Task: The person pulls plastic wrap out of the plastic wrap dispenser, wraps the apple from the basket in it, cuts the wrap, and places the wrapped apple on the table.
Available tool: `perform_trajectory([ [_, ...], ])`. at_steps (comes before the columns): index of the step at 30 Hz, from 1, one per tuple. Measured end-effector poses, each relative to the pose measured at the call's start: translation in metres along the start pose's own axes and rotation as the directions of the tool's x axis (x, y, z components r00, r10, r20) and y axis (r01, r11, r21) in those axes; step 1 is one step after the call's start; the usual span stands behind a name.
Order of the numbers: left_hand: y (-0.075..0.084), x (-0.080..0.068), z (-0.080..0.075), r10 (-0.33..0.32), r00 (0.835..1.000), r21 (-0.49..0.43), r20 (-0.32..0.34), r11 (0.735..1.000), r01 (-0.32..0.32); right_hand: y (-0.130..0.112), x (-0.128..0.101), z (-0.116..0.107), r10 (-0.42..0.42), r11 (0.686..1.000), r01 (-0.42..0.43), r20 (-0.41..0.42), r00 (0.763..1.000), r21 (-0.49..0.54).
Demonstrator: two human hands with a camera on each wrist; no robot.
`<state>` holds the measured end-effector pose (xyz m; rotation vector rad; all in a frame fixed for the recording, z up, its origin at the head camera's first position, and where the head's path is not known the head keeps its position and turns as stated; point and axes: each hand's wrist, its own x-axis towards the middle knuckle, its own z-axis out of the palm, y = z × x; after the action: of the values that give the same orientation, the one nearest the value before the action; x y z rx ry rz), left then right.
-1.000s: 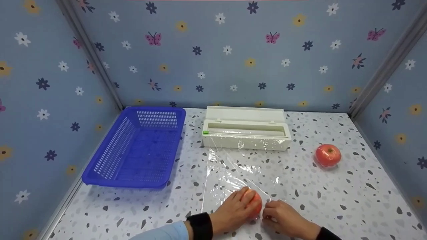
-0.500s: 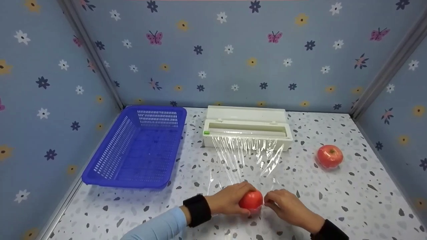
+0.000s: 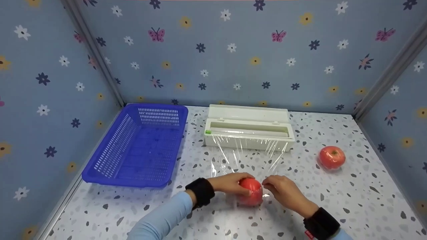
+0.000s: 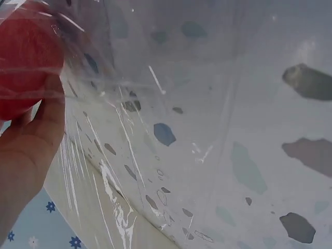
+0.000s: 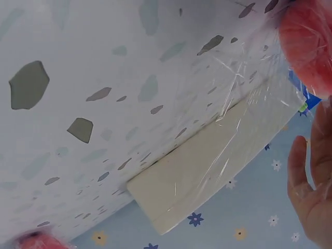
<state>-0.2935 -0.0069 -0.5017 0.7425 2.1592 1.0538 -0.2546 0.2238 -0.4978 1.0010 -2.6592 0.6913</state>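
My left hand (image 3: 230,182) grips a red apple (image 3: 251,196) near the front middle of the table. Clear cling film (image 3: 223,163) stretches from the white dispenser box (image 3: 247,142) down to this apple and covers it. In the left wrist view, shiny folds of film cross the apple (image 4: 28,57), with the left fingers around its side. Close against the apple's right side, my right hand (image 3: 287,193) has bent fingers and pinches the film there; its fingertips are partly hidden. The right wrist view shows creased film over the apple (image 5: 308,44).
A second red apple (image 3: 332,157), with a glossy film sheen, sits at the right. On the left stands a blue perforated basket (image 3: 150,150). The dispenser's lid (image 3: 248,113) is raised, showing the roll (image 3: 248,132) inside. Patterned panels (image 3: 233,56) enclose the table.
The left hand has shifted from over the apple to its side, and the apple has moved slightly away from me. Film now rises in taut creases towards the box. The right hand moved forward too.
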Motion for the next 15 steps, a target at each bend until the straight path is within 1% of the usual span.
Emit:
perform_trajectory([
  [5,-0.001,0.005,-0.008,-0.048,0.999,-0.110,0.015,0.993,0.049,0.006,0.012,0.003,0.061,0.998,-0.061,0.001,0.998,-0.011],
  [8,-0.003,0.008,-0.011,-0.066,0.997,-0.191,0.027,0.979,0.070,0.009,0.017,0.004,0.064,0.998,-0.064,-0.025,0.998,-0.012],
  [10,-0.005,0.011,-0.013,-0.067,0.997,-0.224,0.032,0.972,0.073,0.011,0.018,0.006,0.033,0.999,-0.034,-0.065,0.997,-0.029],
  [12,-0.007,0.014,-0.013,-0.062,0.998,-0.245,0.030,0.967,0.068,0.013,0.019,0.007,-0.025,0.997,0.015,-0.128,0.992,-0.079],
  [13,-0.008,0.015,-0.013,-0.060,0.998,-0.250,0.027,0.966,0.065,0.013,0.019,0.008,-0.058,0.993,0.040,-0.164,0.985,-0.110],
  [15,-0.011,0.018,-0.013,-0.060,0.998,-0.239,0.016,0.969,0.062,0.013,0.019,0.009,-0.127,0.982,0.088,-0.234,0.964,-0.168],
])
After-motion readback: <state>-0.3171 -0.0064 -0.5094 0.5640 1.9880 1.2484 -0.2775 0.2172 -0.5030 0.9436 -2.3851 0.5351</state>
